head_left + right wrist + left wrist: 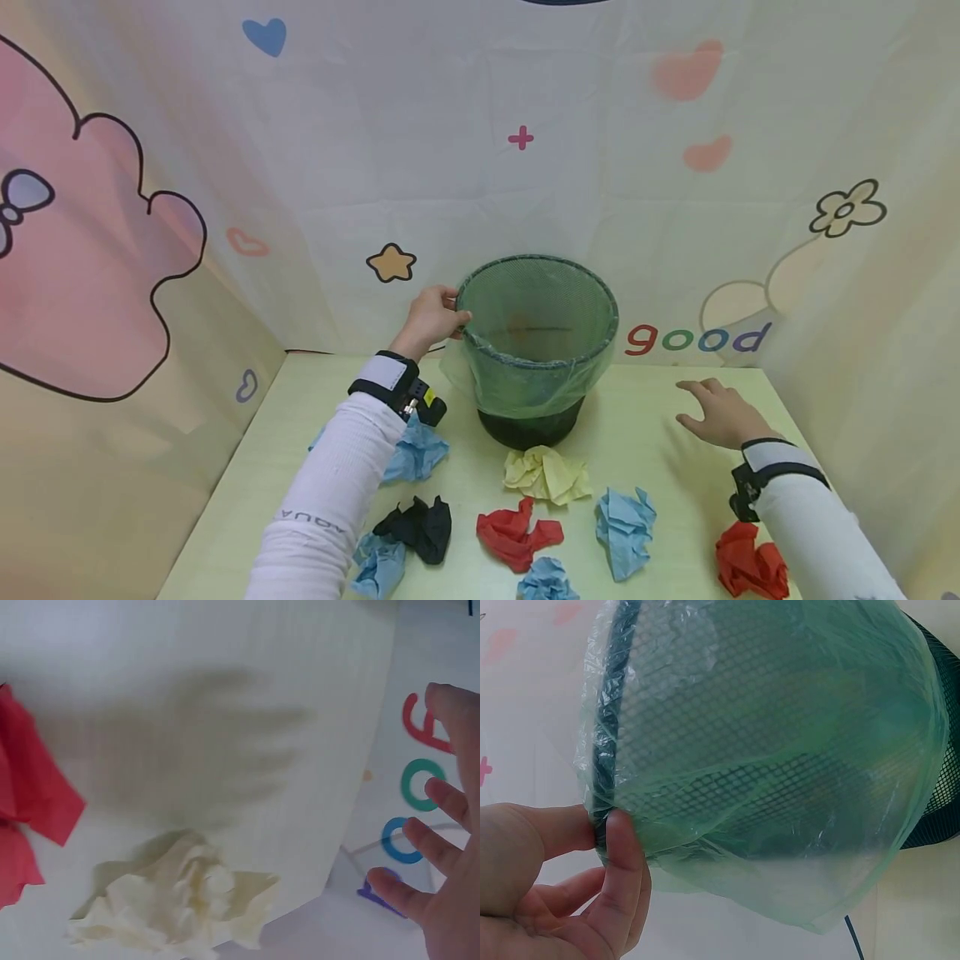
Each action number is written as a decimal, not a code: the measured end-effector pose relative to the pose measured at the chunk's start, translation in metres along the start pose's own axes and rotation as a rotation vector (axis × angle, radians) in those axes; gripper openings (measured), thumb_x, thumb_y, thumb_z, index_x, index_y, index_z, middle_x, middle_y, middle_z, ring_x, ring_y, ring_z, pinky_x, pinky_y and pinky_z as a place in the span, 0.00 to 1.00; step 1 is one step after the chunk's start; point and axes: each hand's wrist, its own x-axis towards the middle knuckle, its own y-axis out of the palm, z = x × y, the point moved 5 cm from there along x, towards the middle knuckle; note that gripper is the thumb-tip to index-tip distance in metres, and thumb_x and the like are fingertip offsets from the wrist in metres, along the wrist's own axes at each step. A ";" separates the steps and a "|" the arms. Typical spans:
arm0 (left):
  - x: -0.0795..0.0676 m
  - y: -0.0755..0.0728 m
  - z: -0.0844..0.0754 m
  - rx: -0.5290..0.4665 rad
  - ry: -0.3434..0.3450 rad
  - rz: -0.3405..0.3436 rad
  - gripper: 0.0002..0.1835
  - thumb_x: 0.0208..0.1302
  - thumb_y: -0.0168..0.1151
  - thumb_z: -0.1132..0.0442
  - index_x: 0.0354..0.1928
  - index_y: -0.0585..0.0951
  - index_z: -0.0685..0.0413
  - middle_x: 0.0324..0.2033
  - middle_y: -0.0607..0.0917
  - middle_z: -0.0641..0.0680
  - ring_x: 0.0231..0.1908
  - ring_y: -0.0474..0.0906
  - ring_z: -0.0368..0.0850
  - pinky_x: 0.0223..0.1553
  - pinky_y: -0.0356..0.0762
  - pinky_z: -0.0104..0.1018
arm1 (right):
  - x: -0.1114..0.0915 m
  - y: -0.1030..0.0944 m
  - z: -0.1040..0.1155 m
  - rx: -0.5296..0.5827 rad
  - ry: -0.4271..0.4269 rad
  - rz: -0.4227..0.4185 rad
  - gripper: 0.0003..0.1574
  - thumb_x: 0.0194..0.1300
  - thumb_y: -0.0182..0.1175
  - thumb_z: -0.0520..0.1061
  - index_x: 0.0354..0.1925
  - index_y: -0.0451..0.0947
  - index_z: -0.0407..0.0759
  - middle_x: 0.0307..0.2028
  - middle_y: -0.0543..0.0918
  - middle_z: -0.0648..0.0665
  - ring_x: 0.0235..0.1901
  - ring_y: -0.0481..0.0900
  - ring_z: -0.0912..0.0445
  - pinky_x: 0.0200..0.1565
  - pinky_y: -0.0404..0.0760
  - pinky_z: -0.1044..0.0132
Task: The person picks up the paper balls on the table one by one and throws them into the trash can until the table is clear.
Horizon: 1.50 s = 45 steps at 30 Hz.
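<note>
- Your left hand (431,318) pinches the rim of the mesh wastebasket (531,432) on its left side, fingers (624,847) closed over the liner there.
- Your right hand (723,414) has its fingers spread and slightly bent, above the tabletop (652,467) near its back right corner.
- The wastebasket stands at about the middle of the tabletop's back edge; its green plastic liner (517,392) folds over the rim and hangs down outside, leaving the dark base showing.
- Near your right hand, a cream crumpled paper (180,900) lies by the tabletop's right edge, close to the back corner.
- Just in front of the wastebasket you have a yellow crumpled paper (546,477).
- Nearer the front edge lie a red crumpled piece (512,537) and two blue crumpled papers (626,533).
- Toward the left edge, a black crumpled piece (423,529) sits beside another blue paper (380,567); a further blue paper (416,452) is partly hidden by your left forearm.
- Toward the right edge, below your right wrist, is a red crumpled paper (750,562).
</note>
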 end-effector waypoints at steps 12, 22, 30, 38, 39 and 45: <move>0.000 0.000 0.001 -0.004 -0.003 -0.002 0.27 0.62 0.59 0.65 0.62 0.64 0.62 0.55 0.71 0.63 0.35 0.79 0.49 0.42 0.82 0.42 | -0.031 0.021 -0.041 0.019 0.108 0.025 0.38 0.56 0.61 0.54 0.59 0.64 0.37 0.54 0.64 0.23 0.48 0.64 0.23 0.35 0.69 0.26; 0.000 0.001 0.001 -0.004 -0.002 -0.004 0.27 0.62 0.59 0.65 0.63 0.65 0.62 0.55 0.71 0.62 0.32 0.79 0.48 0.42 0.82 0.42 | -0.062 0.031 -0.070 0.065 0.175 0.017 0.40 0.56 0.61 0.52 0.59 0.60 0.31 0.53 0.60 0.18 0.48 0.59 0.19 0.43 0.63 0.24; 0.000 0.000 0.001 -0.010 -0.003 -0.007 0.28 0.62 0.59 0.65 0.63 0.64 0.61 0.54 0.71 0.62 0.32 0.79 0.48 0.42 0.82 0.42 | -0.072 0.044 -0.082 0.057 0.188 0.037 0.42 0.54 0.62 0.52 0.57 0.60 0.27 0.50 0.60 0.13 0.49 0.60 0.19 0.46 0.61 0.26; -0.001 0.000 -0.001 -0.017 0.009 -0.005 0.28 0.62 0.59 0.65 0.63 0.65 0.62 0.55 0.71 0.63 0.34 0.79 0.48 0.42 0.82 0.42 | -0.080 0.056 -0.083 0.103 0.200 0.099 0.45 0.54 0.63 0.52 0.58 0.56 0.28 0.50 0.56 0.13 0.39 0.66 0.18 0.35 0.72 0.32; -0.002 0.000 -0.001 -0.017 0.010 -0.005 0.28 0.62 0.59 0.65 0.63 0.64 0.62 0.54 0.71 0.63 0.34 0.79 0.48 0.42 0.82 0.41 | -0.080 0.057 -0.083 0.111 0.201 0.106 0.44 0.54 0.63 0.51 0.58 0.56 0.28 0.50 0.56 0.13 0.39 0.66 0.18 0.35 0.73 0.32; -0.002 -0.001 -0.001 -0.020 0.005 -0.008 0.27 0.62 0.59 0.66 0.62 0.65 0.63 0.54 0.72 0.63 0.36 0.78 0.49 0.42 0.82 0.42 | -0.086 0.067 -0.083 0.184 0.214 0.173 0.44 0.54 0.63 0.49 0.58 0.55 0.27 0.49 0.53 0.13 0.44 0.62 0.17 0.38 0.71 0.30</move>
